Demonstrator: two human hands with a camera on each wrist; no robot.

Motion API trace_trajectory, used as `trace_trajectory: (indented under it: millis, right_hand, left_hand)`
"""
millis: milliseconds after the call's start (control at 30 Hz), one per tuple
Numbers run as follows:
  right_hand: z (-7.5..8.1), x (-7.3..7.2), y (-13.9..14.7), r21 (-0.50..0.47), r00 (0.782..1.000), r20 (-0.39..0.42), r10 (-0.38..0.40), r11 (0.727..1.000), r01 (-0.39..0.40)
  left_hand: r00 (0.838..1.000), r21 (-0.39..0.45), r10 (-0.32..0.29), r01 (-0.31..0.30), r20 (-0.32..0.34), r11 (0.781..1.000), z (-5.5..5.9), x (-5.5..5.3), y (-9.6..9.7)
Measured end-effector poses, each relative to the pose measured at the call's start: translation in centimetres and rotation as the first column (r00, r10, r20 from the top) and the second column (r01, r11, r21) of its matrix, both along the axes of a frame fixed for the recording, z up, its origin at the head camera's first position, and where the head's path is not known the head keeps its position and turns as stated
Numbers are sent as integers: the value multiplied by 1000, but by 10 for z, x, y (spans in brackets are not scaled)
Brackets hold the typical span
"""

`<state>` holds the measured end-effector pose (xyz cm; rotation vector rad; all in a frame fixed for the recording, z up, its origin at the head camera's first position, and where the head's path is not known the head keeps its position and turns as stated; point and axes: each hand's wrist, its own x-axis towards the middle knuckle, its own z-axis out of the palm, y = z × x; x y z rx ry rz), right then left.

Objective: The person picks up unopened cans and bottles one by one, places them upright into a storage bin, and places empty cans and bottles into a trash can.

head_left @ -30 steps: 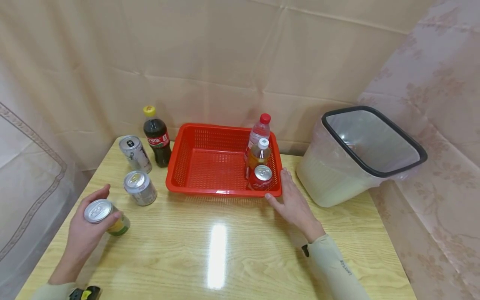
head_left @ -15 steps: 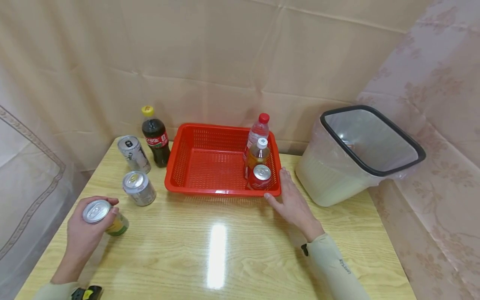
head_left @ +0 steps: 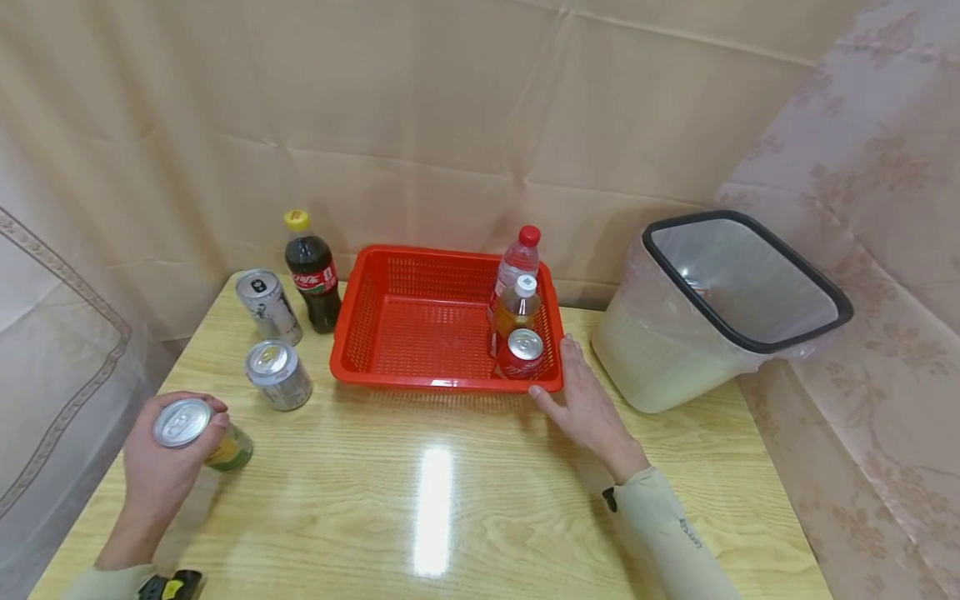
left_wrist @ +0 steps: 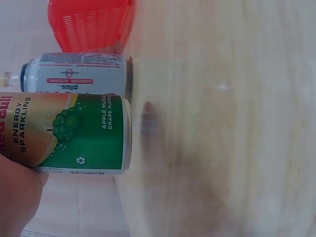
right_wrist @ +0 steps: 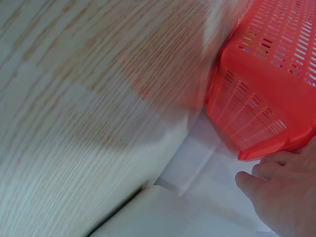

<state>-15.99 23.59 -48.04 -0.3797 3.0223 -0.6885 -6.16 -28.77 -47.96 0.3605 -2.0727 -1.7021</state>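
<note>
My left hand (head_left: 161, 450) grips a green and gold Red Bull can (left_wrist: 81, 133) at the table's left side, fingers and thumb curled round its upper part. Its silver top (head_left: 182, 422) faces up. Just beyond it a short silver can (head_left: 279, 377) stands upright, with a taller pale can (head_left: 270, 308) and a cola bottle with a yellow cap (head_left: 313, 279) behind. My right hand (head_left: 588, 408) lies with extended fingers against the front right corner of a red plastic basket (head_left: 442, 385). Inside the basket's right end are a red can (head_left: 521, 358) and two bottles, one amber (head_left: 516, 317), one red-capped (head_left: 517, 267).
At the right stands a pale waste bin (head_left: 660, 358) with a black rim and a clear liner; some item lies inside it. A beige curtain (head_left: 420, 125) hangs behind the wooden table (head_left: 360, 500), and patterned cloth (head_left: 892, 333) covers the right side.
My left fingers have curled in closer round the Red Bull can, and hand and can have shifted slightly left. My right hand stays at the basket corner.
</note>
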Motion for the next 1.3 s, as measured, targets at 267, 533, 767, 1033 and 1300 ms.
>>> trace_trajectory:
  millis: [267, 533, 767, 1033, 1300]
  right_hand:
    - [0, 0, 0, 1, 1000, -1, -1, 1000, 1]
    - [0, 0, 0, 0, 1000, -8, 3, 1000, -3]
    - [0, 1, -1, -8, 1000, -5, 4, 1000, -4]
    - [0, 0, -1, -12, 1000, -4, -2, 1000, 2]
    - [0, 1, -1, -5, 1000, 3, -3, 1000, 3]
  left_hand:
    - [1000, -56, -22, 22, -8, 998, 13, 4, 5]
    - [993, -112, -98, 89, -72, 990, 33, 9, 19]
    - [972, -50, -186, 181, -143, 982, 50, 12, 33]
    - [952, -91, -259, 247, -161, 965, 69, 9, 58]
    - [889, -17, -403, 409, -217, 912, 93, -5, 91]
